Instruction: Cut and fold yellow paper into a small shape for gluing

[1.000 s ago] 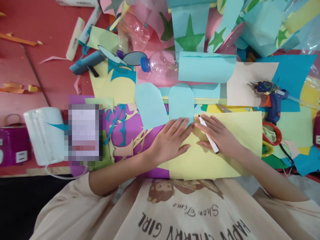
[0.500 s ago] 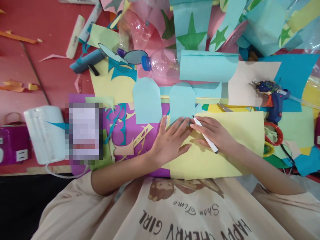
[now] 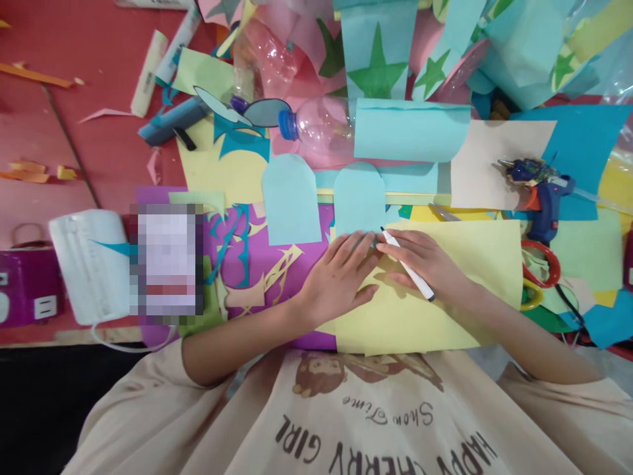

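My left hand [image 3: 336, 280] lies flat with its fingers stretched out, fingertips at the lower edge of a light-blue round-topped paper piece [image 3: 359, 198]. In my right hand [image 3: 425, 264] is a white marker [image 3: 408, 267], uncapped, its dark tip pointing up and to the left beside that piece. Under both hands spreads a pale yellow sheet [image 3: 475, 290]. A second light-blue piece [image 3: 291, 201] of the same shape rests to the left on purple paper [image 3: 277, 270]. Behind them a clear plastic bottle [image 3: 321, 125] with a blue cap lies on its side, partly wrapped in light-blue paper [image 3: 413, 128].
A blue glue gun [image 3: 544, 204] and red-handled scissors [image 3: 548, 260] lie to the right. On the left are a blurred-out phone [image 3: 168, 260], a white power bank-like box [image 3: 91, 264] and glue sticks [image 3: 148, 76]. Paper with green stars [image 3: 378, 66] stands at the back.
My left index finger has moved in from a spread position toward the other fingers. The marker in my right hand has barely shifted.
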`<state>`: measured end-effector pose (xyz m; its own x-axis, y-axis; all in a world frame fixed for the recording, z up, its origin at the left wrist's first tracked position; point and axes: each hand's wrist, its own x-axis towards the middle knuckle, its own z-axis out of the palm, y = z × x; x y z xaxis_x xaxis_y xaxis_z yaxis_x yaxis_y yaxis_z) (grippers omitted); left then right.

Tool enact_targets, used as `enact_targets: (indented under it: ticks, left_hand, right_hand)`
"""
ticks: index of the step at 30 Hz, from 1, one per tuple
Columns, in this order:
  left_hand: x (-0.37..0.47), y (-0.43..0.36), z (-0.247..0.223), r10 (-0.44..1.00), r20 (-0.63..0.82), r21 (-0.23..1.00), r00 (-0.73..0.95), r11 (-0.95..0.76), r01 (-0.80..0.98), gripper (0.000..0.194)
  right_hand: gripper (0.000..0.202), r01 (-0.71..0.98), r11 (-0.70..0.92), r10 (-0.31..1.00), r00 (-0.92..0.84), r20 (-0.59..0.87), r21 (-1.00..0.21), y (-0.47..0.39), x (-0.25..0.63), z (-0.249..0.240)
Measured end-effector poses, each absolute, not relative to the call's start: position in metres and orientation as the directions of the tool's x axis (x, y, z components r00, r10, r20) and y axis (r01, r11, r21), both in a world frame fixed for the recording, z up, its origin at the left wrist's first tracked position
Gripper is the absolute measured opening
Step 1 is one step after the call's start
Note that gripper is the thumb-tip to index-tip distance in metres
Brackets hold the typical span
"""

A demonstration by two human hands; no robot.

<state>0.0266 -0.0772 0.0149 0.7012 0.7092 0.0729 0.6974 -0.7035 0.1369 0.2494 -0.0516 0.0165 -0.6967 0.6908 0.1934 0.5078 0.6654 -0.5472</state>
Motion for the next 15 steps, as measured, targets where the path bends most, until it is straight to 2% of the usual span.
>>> enact_targets:
  ticks: [3,5,7,9,12,15]
  left_hand:
    - [0.026,-0.076,0.016,0.707,0.067,0.145,0.704,-0.705,0.695,0.052]
    - [0.026,-0.076,0.016,0.705,0.066,0.134,0.706,-0.708,0.694,0.053]
    - [0.027,-0.075,0.017,0.704,0.05,0.13,0.709,-0.708,0.694,0.053]
    - [0.027,-0.074,0.017,0.709,0.035,0.137,0.705,-0.702,0.699,0.054]
    - [0.027,-0.074,0.018,0.712,0.024,0.144,0.702,-0.697,0.702,0.056]
    - [0.027,-0.075,0.018,0.714,0.018,0.139,0.7,-0.695,0.705,0.056]
  right_hand:
    - [0.039,0.486,0.584,0.727,-0.669,0.153,-0.651,-0.048,0.254,0.023]
    - [0.035,0.468,0.453,0.786,-0.611,0.093,-0.759,-0.045,0.258,0.026]
    - [0.03,0.441,0.273,0.874,-0.485,0.029,-0.855,-0.042,0.259,0.026]
    - [0.033,0.353,0.114,0.948,-0.318,-0.004,-0.928,-0.04,0.257,0.022]
    - [0.036,0.215,0.008,0.988,-0.15,-0.025,-0.977,-0.04,0.253,0.017]
    - [0.026,0.282,-0.024,0.988,-0.138,-0.065,-0.959,-0.043,0.25,0.017]
